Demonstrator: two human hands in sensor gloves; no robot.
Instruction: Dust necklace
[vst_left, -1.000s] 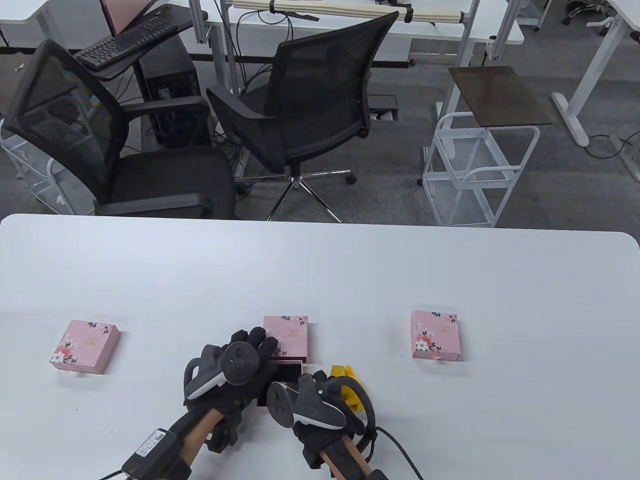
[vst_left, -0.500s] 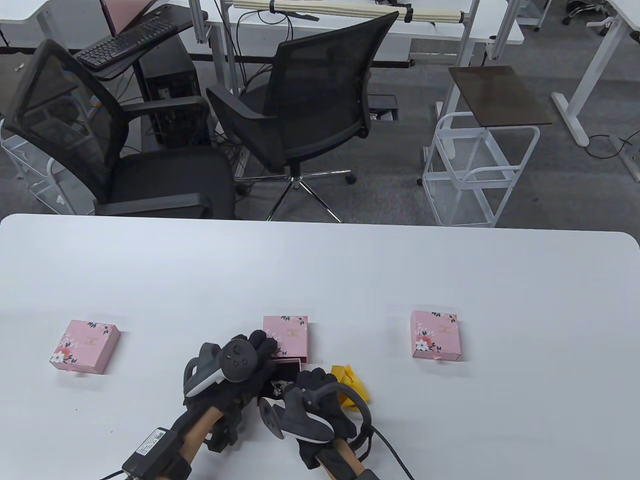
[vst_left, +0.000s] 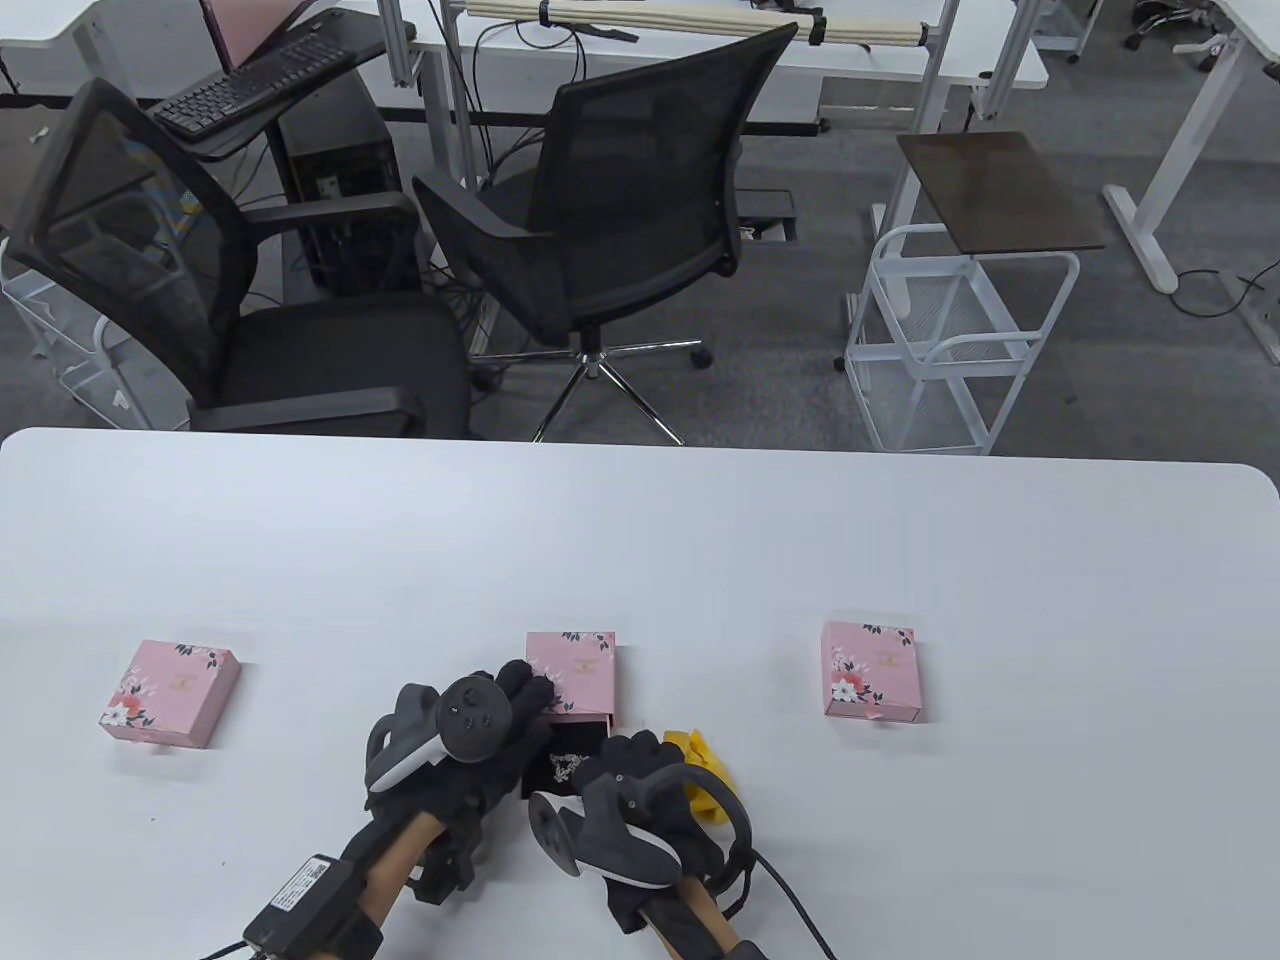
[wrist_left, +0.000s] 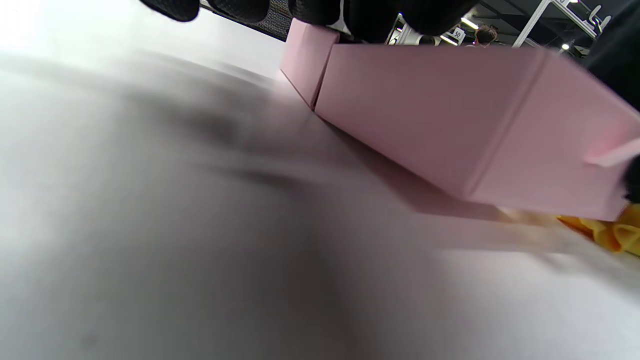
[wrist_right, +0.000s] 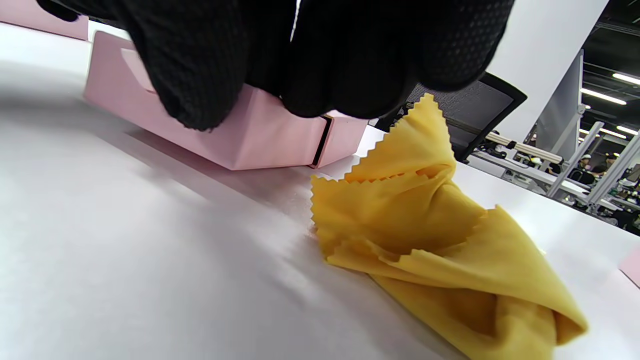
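The middle pink box (vst_left: 571, 670) has its drawer (vst_left: 563, 762) slid out toward me. In the drawer's dark lining lies a silvery necklace (vst_left: 562, 768). My left hand (vst_left: 530, 700) grips the box at its near left corner; its fingertips (wrist_left: 320, 7) hang over the pink box (wrist_left: 306, 65) and the drawer (wrist_left: 450, 125). My right hand (vst_left: 610, 755) holds the drawer's near right end, its fingers (wrist_right: 200, 75) curled over the pink drawer wall (wrist_right: 260, 135). A crumpled yellow cloth (vst_left: 703, 772) (wrist_right: 430, 240) lies on the table just right of the drawer, untouched.
Two more closed pink boxes sit on the white table (vst_left: 640, 540): one at the left (vst_left: 168, 693), one at the right (vst_left: 870, 668). Black office chairs (vst_left: 610, 200) and a white wire cart (vst_left: 960, 330) stand beyond the far edge.
The drawer has slid further out of the middle box toward me, and the necklace now shows inside. My right hand has shifted slightly left and nearer; the left hand stays on the box.
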